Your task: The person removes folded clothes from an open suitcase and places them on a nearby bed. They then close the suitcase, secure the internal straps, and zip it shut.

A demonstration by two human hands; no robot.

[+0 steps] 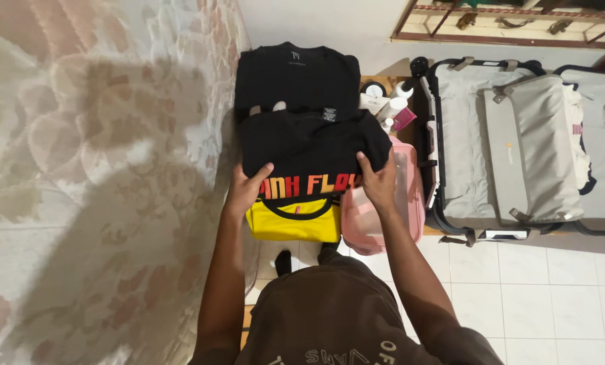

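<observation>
Left hand (249,187): fingers closed over the left edge of a folded black T-shirt with orange lettering (314,152), thumb on top, remaining fingers tucked beneath the fabric. Right hand (377,182): same grip on the right edge of that shirt, thumb on the upper face, fingers wrapped under. Shirt held flat and level between both hands.

Position of the held shirt: above a folded yellow garment with black trim (293,220), whose lower part shows below the black hem; whether touching or just clear, cannot tell. Directly beyond it, a second folded black T-shirt (295,74), lying flat, its near edge overlapped by the held shirt.

To the right of the shirts: a translucent pink container (405,196), partly hidden behind the right hand. Past it, a cluster of white bottles and small toiletries (388,105), near the far corner of the container.

Further right: an open suitcase with grey lining (519,149), lying flat on the white tiled floor (552,297), straps and a zipped divider visible.

To the left: a patterned cream bedspread (99,169), shadowed across the middle.
</observation>
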